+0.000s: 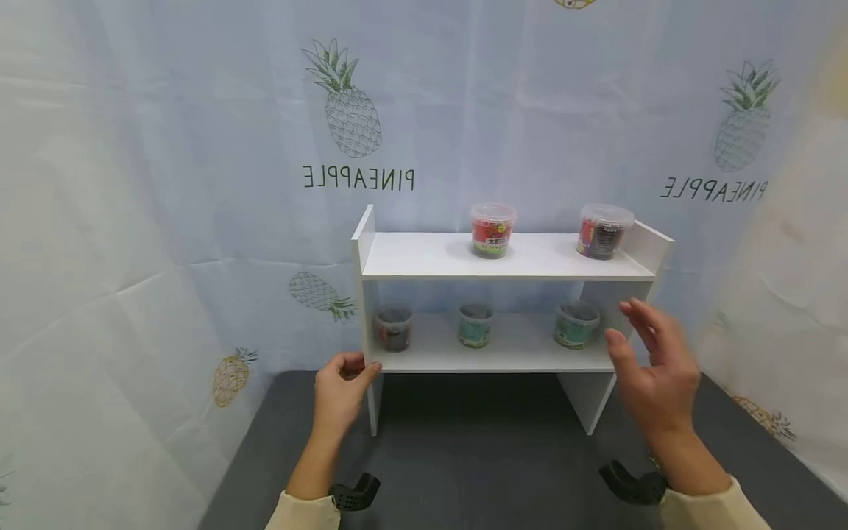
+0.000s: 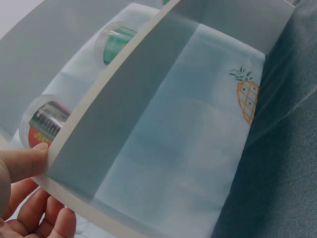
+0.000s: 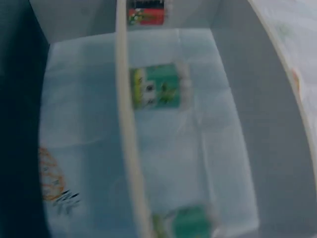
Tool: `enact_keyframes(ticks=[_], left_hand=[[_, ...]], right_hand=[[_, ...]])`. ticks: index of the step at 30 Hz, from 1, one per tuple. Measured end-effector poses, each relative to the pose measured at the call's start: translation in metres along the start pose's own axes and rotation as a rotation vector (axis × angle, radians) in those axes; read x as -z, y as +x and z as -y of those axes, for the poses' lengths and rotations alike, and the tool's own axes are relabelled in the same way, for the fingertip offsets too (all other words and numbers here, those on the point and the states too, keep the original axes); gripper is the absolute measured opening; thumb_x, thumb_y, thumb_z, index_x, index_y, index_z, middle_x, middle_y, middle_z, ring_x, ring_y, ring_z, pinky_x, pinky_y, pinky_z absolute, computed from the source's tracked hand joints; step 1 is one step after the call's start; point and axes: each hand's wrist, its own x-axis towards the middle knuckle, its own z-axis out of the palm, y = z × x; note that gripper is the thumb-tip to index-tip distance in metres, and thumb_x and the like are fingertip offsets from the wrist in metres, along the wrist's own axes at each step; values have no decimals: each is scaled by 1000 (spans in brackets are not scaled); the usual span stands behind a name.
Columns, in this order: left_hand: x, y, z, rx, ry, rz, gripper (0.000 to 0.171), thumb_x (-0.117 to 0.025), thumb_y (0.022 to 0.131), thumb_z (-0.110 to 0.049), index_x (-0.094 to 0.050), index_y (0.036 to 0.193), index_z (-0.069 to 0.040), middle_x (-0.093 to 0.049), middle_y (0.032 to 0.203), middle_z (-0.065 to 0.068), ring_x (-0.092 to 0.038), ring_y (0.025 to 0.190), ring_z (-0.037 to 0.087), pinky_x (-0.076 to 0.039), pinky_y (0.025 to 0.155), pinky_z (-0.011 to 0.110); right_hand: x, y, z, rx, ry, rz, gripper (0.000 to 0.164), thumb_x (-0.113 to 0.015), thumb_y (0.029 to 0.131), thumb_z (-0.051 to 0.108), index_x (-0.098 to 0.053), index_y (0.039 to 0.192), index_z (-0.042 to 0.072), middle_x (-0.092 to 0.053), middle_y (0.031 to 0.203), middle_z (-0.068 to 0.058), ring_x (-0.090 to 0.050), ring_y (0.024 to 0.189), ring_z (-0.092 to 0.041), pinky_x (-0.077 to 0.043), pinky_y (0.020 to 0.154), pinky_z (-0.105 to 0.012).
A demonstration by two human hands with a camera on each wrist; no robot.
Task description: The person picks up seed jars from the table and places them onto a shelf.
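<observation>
A white two-tier shelf [image 1: 417, 258] stands on the dark table. My left hand [image 1: 338, 394] grips its left side panel at the lower board's front corner. In the left wrist view the thumb [image 2: 29, 161] lies on the front edge and the other fingers bend around the outer side. Beside the shelf's right panel my right hand [image 1: 662, 379] is raised, fingers slightly bent and apart from the thumb, holding nothing. On the lower board are a dark-and-red plastic tub [image 1: 394, 329] near my left hand, a green tub [image 1: 475, 327] mid-board and another green tub [image 1: 576, 326] nearest my right hand.
On the top board stand a red-and-green lidded tub [image 1: 492, 232] and a dark-and-red lidded tub [image 1: 603, 232]. A pale curtain [image 1: 225, 184] printed with pineapples hangs behind and around the dark table [image 1: 464, 456]. The shelf's side panels rise above the top board.
</observation>
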Motion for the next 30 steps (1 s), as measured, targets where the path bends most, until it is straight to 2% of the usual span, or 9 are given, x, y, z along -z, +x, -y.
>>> enact_keyframes(ticks=[3, 6, 10, 14, 16, 18, 21, 26, 30], left_hand=[[0, 1, 0, 14, 14, 3, 28, -81, 84, -25, -70, 100, -5, -70, 95, 11, -66, 81, 16, -55, 67, 23], [2, 1, 0, 27, 18, -12, 25, -82, 82, -24, -71, 95, -5, -70, 90, 10, -65, 77, 14, -54, 65, 23], [3, 1, 0, 25, 29, -5, 24, -83, 82, -23, -70, 92, -5, -70, 88, 10, -65, 74, 13, -54, 64, 23], [3, 1, 0, 25, 33, 4, 25, -83, 81, -24, -70, 91, -5, -70, 87, 9, -65, 75, 13, -54, 65, 23], [3, 0, 1, 27, 39, 6, 26, -83, 81, -25, -70, 91, -4, -70, 87, 9, -65, 75, 13, -54, 64, 24], [2, -1, 2, 37, 42, 7, 27, -83, 81, -26, -70, 91, -4, -70, 87, 9, -65, 75, 13, -55, 65, 24], [0, -2, 3, 49, 49, 12, 28, -83, 81, -27, -70, 92, -5, -70, 88, 9, -66, 76, 14, -55, 65, 24], [-1, -2, 3, 62, 46, 16, 29, -82, 81, -30, -71, 94, -6, -70, 89, 9, -66, 76, 14, -55, 66, 24], [2, 0, -1, 58, 35, -5, 28, -83, 82, -28, -70, 92, -4, -70, 88, 10, -66, 75, 13, -54, 65, 23]], right_hand=[[30, -28, -11, -125, -56, -114, 35, -66, 85, -4, -63, 118, -13, -67, 113, 4, -64, 110, -5, -47, 98, -15], [56, -54, -23, -311, -219, -171, 34, -67, 90, 3, -66, 123, 1, -64, 111, 16, -62, 106, 2, -46, 93, -10], [83, -83, -35, -657, -414, -236, 34, -65, 95, 21, -64, 129, 16, -56, 104, 28, -56, 97, 12, -44, 89, -7], [101, -105, -50, -945, -493, -241, 46, -61, 96, 34, -57, 138, 16, -42, 105, 32, -53, 114, 2, -40, 107, -19], [109, -114, -59, -1053, -545, -178, 56, -59, 96, 39, -50, 144, 13, -46, 118, 22, -48, 128, -13, -37, 113, -32], [116, -123, -68, -1132, -581, -89, 66, -57, 96, 43, -41, 150, 8, -49, 134, 3, -39, 138, -31, -34, 114, -46], [124, -137, -82, -1231, -592, 30, 81, -56, 95, 49, -26, 155, 4, -30, 155, -27, -32, 138, -47, -32, 109, -60], [127, -155, -103, -1382, -488, 62, 97, -57, 91, 57, -6, 158, 8, -11, 162, -22, -19, 146, -44, -25, 114, -60], [123, -160, -116, -1431, -414, 110, 104, -58, 90, 59, 6, 158, 14, -4, 163, -18, -14, 148, -41, -20, 118, -56]])
